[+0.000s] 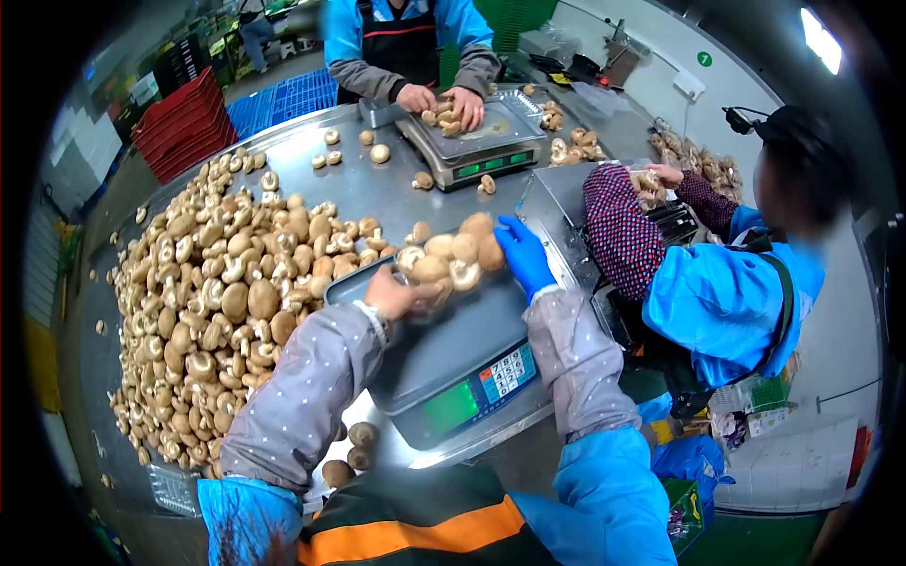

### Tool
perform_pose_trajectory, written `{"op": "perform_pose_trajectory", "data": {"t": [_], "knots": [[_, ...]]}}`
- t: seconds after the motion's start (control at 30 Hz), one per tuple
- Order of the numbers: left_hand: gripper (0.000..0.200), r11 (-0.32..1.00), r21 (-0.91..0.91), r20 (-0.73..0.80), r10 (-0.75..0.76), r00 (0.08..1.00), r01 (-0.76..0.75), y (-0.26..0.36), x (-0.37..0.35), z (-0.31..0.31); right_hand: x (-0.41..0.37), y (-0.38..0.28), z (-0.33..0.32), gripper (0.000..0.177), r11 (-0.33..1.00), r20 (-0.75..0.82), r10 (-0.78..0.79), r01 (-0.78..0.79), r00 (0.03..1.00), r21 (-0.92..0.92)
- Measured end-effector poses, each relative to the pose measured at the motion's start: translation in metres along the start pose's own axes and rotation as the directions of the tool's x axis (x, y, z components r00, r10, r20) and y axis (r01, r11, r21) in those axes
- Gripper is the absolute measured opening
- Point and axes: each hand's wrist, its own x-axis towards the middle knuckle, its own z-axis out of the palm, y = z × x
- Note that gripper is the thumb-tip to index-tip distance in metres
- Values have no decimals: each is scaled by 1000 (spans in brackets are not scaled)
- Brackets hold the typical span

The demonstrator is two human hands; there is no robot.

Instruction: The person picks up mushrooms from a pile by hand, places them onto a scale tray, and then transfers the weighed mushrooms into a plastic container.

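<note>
On the scale tray (444, 349), a mushroom heap (455, 255) sits between the left hand (401, 294), fingers curled over a few caps, and the blue-gloved right hand (524, 255), spread flat against it.

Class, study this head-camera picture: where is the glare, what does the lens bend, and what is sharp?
Head view: the fisheye lens bows the steel table and blackens the corners; a lamp burns out top right; glare streaks the front rim of the near scale; the mushrooms between left hand and gloved right hand are sharp.
</note>
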Motion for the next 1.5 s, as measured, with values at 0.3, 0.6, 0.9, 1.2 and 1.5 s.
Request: {"op": "perform_pose_trajectory", "data": {"t": [0.3,0.6,0.9,1.2,1.5], "knots": [[73,969,41,-8,245,970,-244,71,110,103,142,17,-81,42,955,-230,-37,-34,973,-295],[102,963,182,-12,202,979,-196,47,229,186,171,66,-143,45,803,-484,84,-347,871,-485],[104,908,198,258,315,913,-370,39,225,240,18,-115,-75,26,925,-562,-276,374,780,64],[24,957,-255,-79,122,989,-138,-77,-107,-87,-162,-213,109,28,857,378,-495,366,782,363],[28,939,-307,-846,-195,496,-156,-258,-421,-208,-362,-272,381,78,460,702,-665,602,-254,653]]}}
